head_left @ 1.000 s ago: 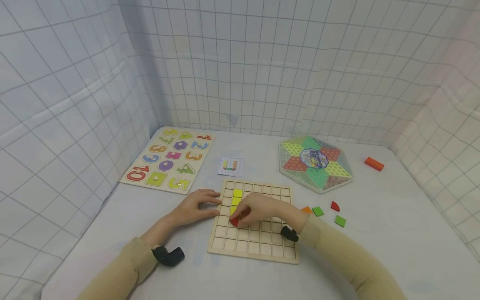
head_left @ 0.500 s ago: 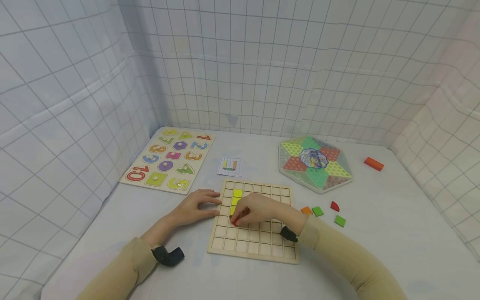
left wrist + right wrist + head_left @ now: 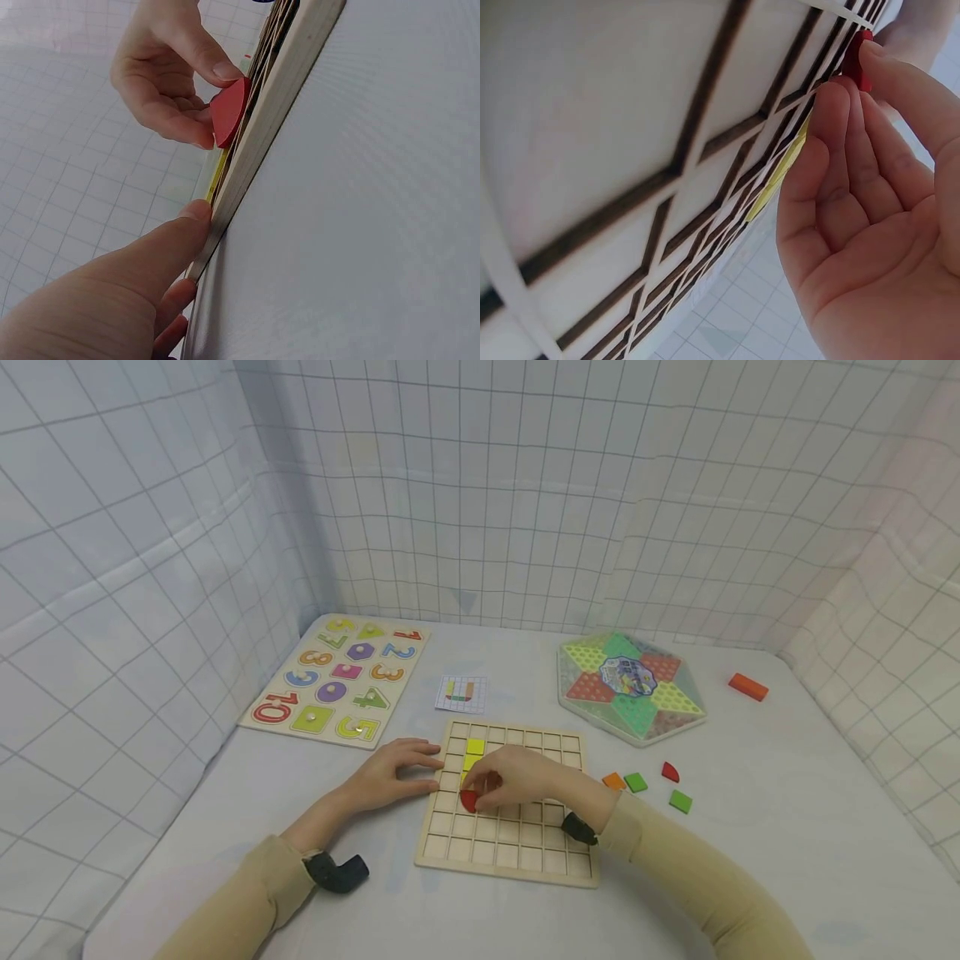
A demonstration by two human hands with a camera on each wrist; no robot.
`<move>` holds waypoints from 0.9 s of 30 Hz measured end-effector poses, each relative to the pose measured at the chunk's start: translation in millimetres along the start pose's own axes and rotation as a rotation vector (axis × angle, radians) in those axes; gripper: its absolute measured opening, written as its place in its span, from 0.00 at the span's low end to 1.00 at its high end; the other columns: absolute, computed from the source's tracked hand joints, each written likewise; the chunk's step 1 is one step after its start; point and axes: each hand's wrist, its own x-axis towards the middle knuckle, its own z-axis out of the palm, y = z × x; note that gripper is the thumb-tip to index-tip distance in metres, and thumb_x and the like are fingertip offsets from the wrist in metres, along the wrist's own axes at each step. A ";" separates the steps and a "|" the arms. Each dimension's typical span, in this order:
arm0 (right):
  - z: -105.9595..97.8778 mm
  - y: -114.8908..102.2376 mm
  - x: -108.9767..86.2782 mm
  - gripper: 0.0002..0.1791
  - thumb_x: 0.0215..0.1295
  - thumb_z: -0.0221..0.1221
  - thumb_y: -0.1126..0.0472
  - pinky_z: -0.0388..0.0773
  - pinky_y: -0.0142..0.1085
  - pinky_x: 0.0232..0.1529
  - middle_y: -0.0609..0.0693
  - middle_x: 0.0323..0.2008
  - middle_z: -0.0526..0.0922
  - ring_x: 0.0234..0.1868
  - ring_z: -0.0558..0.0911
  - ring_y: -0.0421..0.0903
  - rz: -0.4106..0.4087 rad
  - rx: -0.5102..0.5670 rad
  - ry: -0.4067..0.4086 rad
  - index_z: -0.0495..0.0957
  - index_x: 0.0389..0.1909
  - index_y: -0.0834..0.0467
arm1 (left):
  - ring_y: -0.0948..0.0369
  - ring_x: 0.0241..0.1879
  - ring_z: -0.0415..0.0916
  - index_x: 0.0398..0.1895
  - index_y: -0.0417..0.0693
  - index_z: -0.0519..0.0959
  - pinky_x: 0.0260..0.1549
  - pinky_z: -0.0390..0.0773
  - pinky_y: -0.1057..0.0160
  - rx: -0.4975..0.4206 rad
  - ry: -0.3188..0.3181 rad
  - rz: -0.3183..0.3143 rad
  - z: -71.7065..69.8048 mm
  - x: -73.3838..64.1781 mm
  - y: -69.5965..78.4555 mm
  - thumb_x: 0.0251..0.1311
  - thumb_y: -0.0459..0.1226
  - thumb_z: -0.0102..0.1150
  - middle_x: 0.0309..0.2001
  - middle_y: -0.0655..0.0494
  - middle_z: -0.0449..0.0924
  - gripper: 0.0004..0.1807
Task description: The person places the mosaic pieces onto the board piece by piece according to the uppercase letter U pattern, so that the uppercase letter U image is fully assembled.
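Note:
My right hand [image 3: 512, 775] is over the left part of a wooden grid board [image 3: 483, 852]. Its thumb and fingertips pinch a red quarter-circle tile [image 3: 230, 112], which stands tilted at the board surface in the left wrist view. In the head view the red tile [image 3: 468, 802] lies just below a column of yellow square tiles [image 3: 476, 747], the lower ones partly covered by the fingers. My left hand [image 3: 390, 772] has its fingers extended, with fingertips touching the board's left edge.
An orange tile [image 3: 613, 781], green tiles [image 3: 636, 782] and another red quarter-circle [image 3: 670, 772] lie right of the board. Behind it are a small pattern card [image 3: 461, 694], a number puzzle [image 3: 347, 671], a Chinese checkers box [image 3: 632, 689] and an orange-red stick [image 3: 748, 687].
The red tile has turned within the right fingertips, and more of its face shows now. My right fingers have shifted slightly around it. The left hand stays in place.

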 end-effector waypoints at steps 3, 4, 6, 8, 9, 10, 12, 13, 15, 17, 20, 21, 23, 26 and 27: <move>-0.2 -1.3 -0.7 0.14 0.59 0.64 0.55 0.74 0.26 0.35 0.34 0.30 0.79 0.31 0.76 0.31 0.016 -0.008 0.010 0.81 0.45 0.52 | 0.53 0.63 0.63 0.47 0.55 0.83 0.62 0.60 0.46 -0.002 0.000 0.001 0.0 -0.1 0.0 0.53 0.49 0.67 0.59 0.57 0.74 0.19; -0.2 -2.0 -0.8 0.13 0.59 0.64 0.55 0.74 0.26 0.35 0.34 0.30 0.79 0.31 0.76 0.32 0.020 -0.013 0.011 0.82 0.45 0.52 | 0.53 0.63 0.63 0.47 0.54 0.83 0.62 0.60 0.46 -0.003 0.001 0.002 0.0 0.0 -0.1 0.52 0.49 0.67 0.59 0.57 0.74 0.19; -0.3 -3.0 -0.9 0.13 0.59 0.64 0.55 0.74 0.26 0.35 0.35 0.30 0.78 0.31 0.76 0.32 0.024 -0.017 0.012 0.82 0.45 0.52 | 0.52 0.63 0.63 0.47 0.54 0.83 0.62 0.60 0.46 -0.002 0.001 0.005 0.0 -0.1 -0.1 0.52 0.48 0.67 0.59 0.57 0.74 0.19; 0.0 -3.2 -0.9 0.13 0.59 0.64 0.55 0.74 0.26 0.34 0.34 0.30 0.78 0.31 0.75 0.32 0.023 -0.024 0.012 0.82 0.45 0.52 | 0.52 0.63 0.63 0.47 0.54 0.83 0.62 0.60 0.46 -0.002 0.002 0.008 0.0 -0.1 -0.2 0.52 0.48 0.67 0.59 0.56 0.74 0.19; 0.2 -3.2 -0.6 0.13 0.59 0.64 0.55 0.74 0.26 0.34 0.34 0.29 0.78 0.31 0.75 0.32 0.021 -0.028 0.012 0.82 0.45 0.51 | 0.52 0.63 0.63 0.47 0.54 0.83 0.62 0.60 0.46 -0.003 0.002 0.010 0.0 -0.1 -0.4 0.52 0.48 0.67 0.59 0.56 0.74 0.19; 0.2 -3.4 -0.4 0.13 0.59 0.65 0.55 0.74 0.26 0.34 0.34 0.29 0.78 0.30 0.75 0.32 0.018 -0.030 0.014 0.82 0.45 0.51 | 0.52 0.63 0.63 0.47 0.54 0.83 0.62 0.60 0.46 -0.003 0.002 0.010 0.2 0.0 -0.7 0.52 0.48 0.67 0.59 0.56 0.74 0.19; 0.5 -3.1 0.0 0.13 0.59 0.64 0.55 0.73 0.26 0.33 0.34 0.29 0.78 0.30 0.75 0.32 0.009 -0.033 0.017 0.82 0.44 0.51 | 0.53 0.63 0.63 0.47 0.54 0.83 0.62 0.61 0.46 -0.003 0.001 0.011 0.4 0.1 -1.4 0.53 0.48 0.67 0.59 0.57 0.74 0.19; 0.7 -2.9 0.3 0.12 0.59 0.64 0.55 0.73 0.25 0.33 0.34 0.29 0.78 0.30 0.74 0.31 0.003 -0.039 0.017 0.82 0.44 0.51 | 0.53 0.63 0.63 0.47 0.55 0.83 0.62 0.61 0.47 -0.003 0.001 0.010 0.5 0.2 -1.8 0.53 0.48 0.67 0.59 0.57 0.74 0.19; 1.2 -2.3 1.1 0.12 0.59 0.64 0.55 0.73 0.25 0.33 0.33 0.29 0.78 0.30 0.74 0.31 -0.005 -0.051 0.019 0.82 0.44 0.50 | 0.53 0.63 0.63 0.47 0.55 0.83 0.62 0.61 0.47 0.001 0.000 0.008 0.8 0.3 -2.4 0.53 0.49 0.67 0.59 0.57 0.74 0.19; 1.9 -1.3 1.8 0.12 0.60 0.64 0.54 0.73 0.25 0.34 0.33 0.30 0.77 0.30 0.74 0.31 -0.011 -0.063 0.017 0.82 0.44 0.50 | 0.53 0.63 0.63 0.47 0.55 0.83 0.62 0.60 0.47 0.005 -0.002 0.005 0.9 0.3 -2.7 0.53 0.49 0.67 0.59 0.58 0.74 0.19; 2.9 0.0 2.7 0.12 0.60 0.63 0.54 0.72 0.24 0.34 0.33 0.30 0.77 0.30 0.74 0.30 -0.011 -0.079 0.016 0.82 0.44 0.49 | 0.53 0.63 0.63 0.47 0.56 0.83 0.62 0.60 0.47 0.011 -0.002 0.000 0.9 0.1 -2.6 0.53 0.49 0.67 0.59 0.58 0.73 0.19; 3.2 0.4 2.9 0.12 0.60 0.63 0.54 0.72 0.24 0.34 0.33 0.30 0.77 0.30 0.74 0.30 -0.011 -0.081 0.015 0.82 0.45 0.49 | 0.53 0.63 0.63 0.47 0.56 0.83 0.62 0.60 0.46 0.012 -0.002 -0.002 0.8 0.0 -2.4 0.53 0.49 0.67 0.59 0.58 0.73 0.19; 3.5 0.7 3.0 0.12 0.60 0.63 0.53 0.72 0.24 0.34 0.33 0.30 0.77 0.30 0.74 0.30 -0.010 -0.083 0.015 0.82 0.44 0.49 | 0.53 0.63 0.62 0.47 0.56 0.83 0.62 0.60 0.46 0.011 -0.002 -0.006 0.9 -0.1 -2.1 0.53 0.49 0.66 0.59 0.58 0.73 0.19; 3.7 0.8 2.8 0.12 0.60 0.63 0.53 0.73 0.24 0.34 0.33 0.29 0.77 0.30 0.75 0.31 -0.005 -0.080 0.014 0.82 0.44 0.49 | 0.53 0.63 0.62 0.47 0.56 0.83 0.62 0.60 0.46 0.007 -0.003 -0.007 1.0 -0.1 -1.8 0.53 0.49 0.66 0.59 0.57 0.73 0.19; 3.6 0.8 2.6 0.12 0.60 0.63 0.53 0.73 0.24 0.34 0.33 0.29 0.77 0.30 0.75 0.31 -0.004 -0.080 0.014 0.82 0.44 0.49 | 0.53 0.63 0.62 0.47 0.56 0.83 0.62 0.60 0.46 0.006 -0.003 -0.007 1.0 0.0 -1.7 0.53 0.49 0.66 0.59 0.57 0.73 0.19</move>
